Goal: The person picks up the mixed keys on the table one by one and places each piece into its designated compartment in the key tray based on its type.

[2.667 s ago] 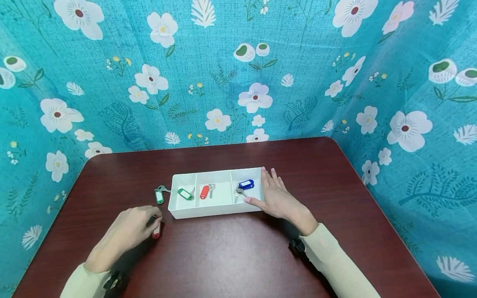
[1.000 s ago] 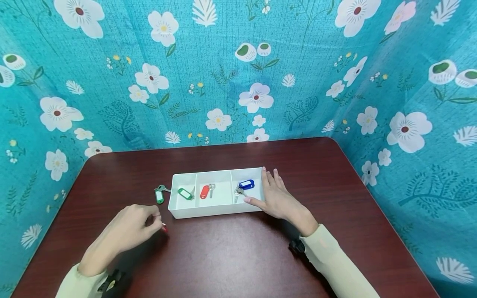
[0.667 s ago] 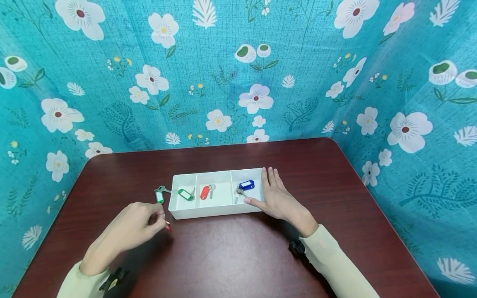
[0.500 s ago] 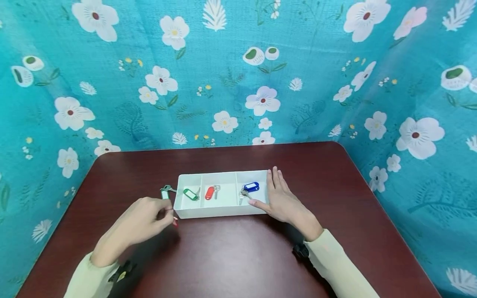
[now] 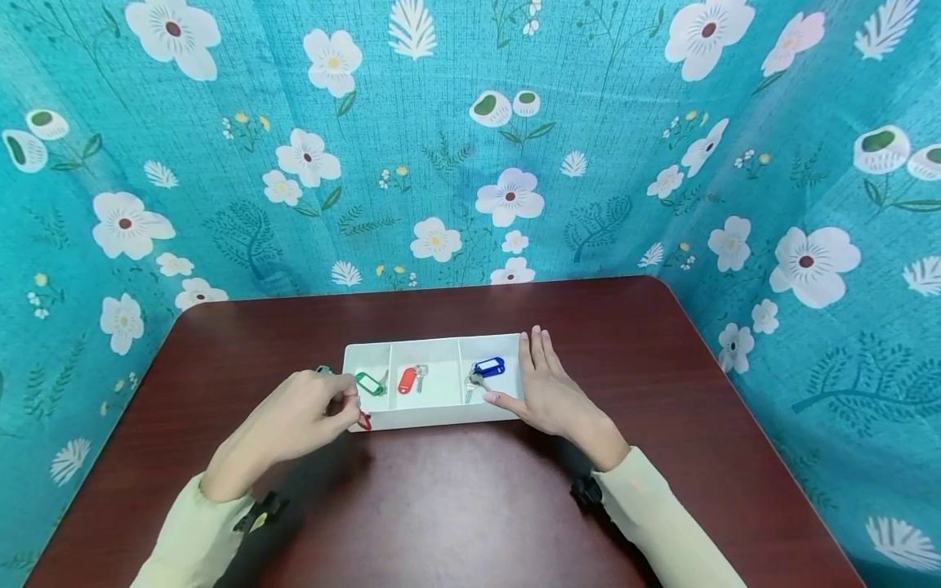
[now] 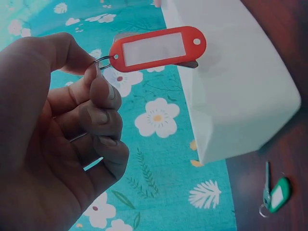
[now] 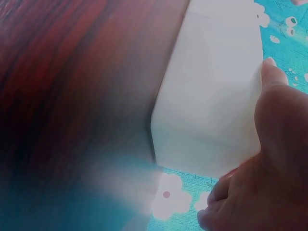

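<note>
My left hand (image 5: 290, 416) pinches the metal ring of a red key tag (image 6: 154, 48) between thumb and index finger. The tag has a white label, and part of a key shows behind it. Hand and tag overlap the front left corner of a white three-part tray (image 5: 441, 417). Inside lie a green key tag (image 5: 369, 384) at left, a red-orange key tag (image 5: 407, 380) in the middle and a blue key tag (image 5: 489, 367) at right, each with keys. My right hand (image 5: 562, 400) rests against the tray's right end, fingers straight, thumb at the front rim.
Another green key tag (image 6: 280, 195) with a key lies on the dark red-brown table (image 5: 470, 506), left of the tray, mostly hidden behind my left hand in the head view. A teal flowered cloth (image 5: 441, 163) hangs behind the table and along its right side.
My left hand has lifted the red key tag off the table and carried it right and away from me, to the tray's front left corner. My right hand stays at the tray's end.
</note>
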